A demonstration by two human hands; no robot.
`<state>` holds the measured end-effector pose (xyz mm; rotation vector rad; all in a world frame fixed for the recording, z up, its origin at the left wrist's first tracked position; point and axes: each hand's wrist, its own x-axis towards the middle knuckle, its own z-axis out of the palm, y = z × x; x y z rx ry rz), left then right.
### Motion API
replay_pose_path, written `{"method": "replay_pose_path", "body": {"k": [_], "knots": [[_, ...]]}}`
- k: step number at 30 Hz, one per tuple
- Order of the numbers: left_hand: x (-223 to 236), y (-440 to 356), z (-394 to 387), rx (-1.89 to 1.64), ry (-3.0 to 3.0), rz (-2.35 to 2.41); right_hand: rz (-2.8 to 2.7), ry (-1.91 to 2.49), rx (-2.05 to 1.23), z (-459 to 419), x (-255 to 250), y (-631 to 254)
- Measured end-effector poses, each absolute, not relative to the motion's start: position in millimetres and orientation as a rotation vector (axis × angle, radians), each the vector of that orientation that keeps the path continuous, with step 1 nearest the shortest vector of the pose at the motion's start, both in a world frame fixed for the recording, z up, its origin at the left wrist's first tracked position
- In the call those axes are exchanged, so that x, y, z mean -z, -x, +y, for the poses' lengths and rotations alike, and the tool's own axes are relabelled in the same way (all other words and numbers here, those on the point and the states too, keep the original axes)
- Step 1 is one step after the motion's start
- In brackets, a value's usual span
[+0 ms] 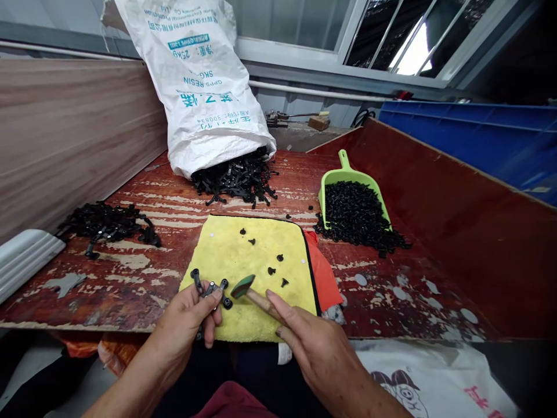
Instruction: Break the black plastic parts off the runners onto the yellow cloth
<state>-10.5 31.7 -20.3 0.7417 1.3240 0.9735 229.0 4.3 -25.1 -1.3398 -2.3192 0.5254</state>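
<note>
Pinched in my left hand (191, 316) is a black jointed plastic part (212, 288) with round knobs at its ends, held over the near left of a yellow cloth (261, 325). My right hand (311, 339) is closed round the wooden handle of a small hammer (263, 303). The hammer's greenish head (242, 286) hovers close to the black part's right-hand knobs; I cannot tell whether they touch. Several small black pegs (271, 271) lie scattered on the cloth beyond the hammer.
A white sack (213, 98) spills black plastic arms (239, 177) at the back. On the right, a green dustpan (345, 168) is heaped with small black pieces (354, 206). Dark jointed parts (111, 223) form a pile at left. A red-brown board (456, 232) walls the right side.
</note>
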Motion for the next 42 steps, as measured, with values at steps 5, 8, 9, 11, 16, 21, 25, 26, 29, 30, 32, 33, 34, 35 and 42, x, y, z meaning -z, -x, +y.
{"method": "replay_pose_path", "body": {"k": [5,8,9,11,16,21,25,26,29,30,32,33,34,35,42], "knots": [[23,13,30,-0.959,-0.772,1.323,-2.339,1.29,-0.469,3,9,-230],[28,13,31,-0.964,-0.783,1.313,-2.373,1.29,-0.424,1,9,-224],[29,13,31,-0.968,-0.783,1.309,-2.379,1.292,-0.404,1,10,-223],[32,12,31,-0.973,-0.784,1.295,-2.383,1.294,-0.372,0,11,-222],[33,10,30,-0.987,-0.76,1.286,-2.345,1.239,-0.372,-1,6,-223],[35,13,28,-0.981,-0.707,1.272,-2.324,1.237,-0.369,1,15,-219],[38,14,29,-0.981,-0.708,1.269,-2.247,1.239,-0.367,1,14,-220],[39,14,30,-0.984,-0.711,1.271,-2.254,1.233,-0.36,0,13,-221],[41,14,30,-0.986,-0.718,1.266,-2.327,1.214,-0.328,-3,14,-221],[41,14,30,-0.987,-0.723,1.266,-2.35,1.207,-0.326,-4,15,-221],[41,15,29,-0.991,-0.741,1.271,-2.355,1.218,-0.328,-5,16,-220],[40,15,29,-0.994,-0.747,1.277,-2.343,1.231,-0.331,-5,16,-220],[40,16,29,-0.996,-0.748,1.282,-2.33,1.241,-0.335,-5,16,-220],[39,16,29,-0.995,-0.745,1.284,-2.318,1.249,-0.329,-5,15,-219],[36,15,30,-0.987,-0.732,1.291,-2.307,1.279,-0.351,-2,18,-217]]}}
